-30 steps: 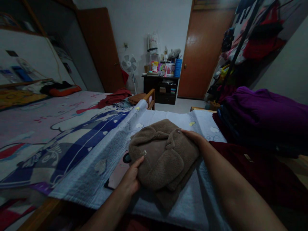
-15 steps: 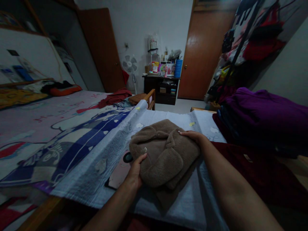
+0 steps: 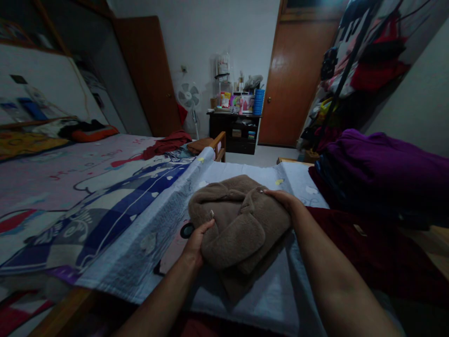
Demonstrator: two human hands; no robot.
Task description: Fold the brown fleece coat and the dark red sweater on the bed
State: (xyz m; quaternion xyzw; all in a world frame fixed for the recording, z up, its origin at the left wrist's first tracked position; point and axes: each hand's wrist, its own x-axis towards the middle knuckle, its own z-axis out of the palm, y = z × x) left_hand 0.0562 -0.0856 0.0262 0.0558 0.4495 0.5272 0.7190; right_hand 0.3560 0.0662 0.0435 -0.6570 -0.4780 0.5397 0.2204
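Between my hands is a folded brown fleecy jacket with its collar uppermost and a small pale label inside the neck. My left hand grips its near left edge, thumb on top and fingers hidden beneath. At the far right side, my right hand holds the jacket, its thumb by a round snap button and the other fingers out of sight underneath. A flat pink item with a dark ring on it pokes out from under the jacket's left side, on the light blue quilted cover.
On the right lies a dark red garment, beside a stack topped by purple fabric. A patterned bedspread spreads to the left. Farther back are a wooden bed rail, a fan and a dark cabinet.
The near edge of the jacket has shifted slightly toward me and left, along with my left hand. My right hand keeps its hold, and the camera view has turned a little.
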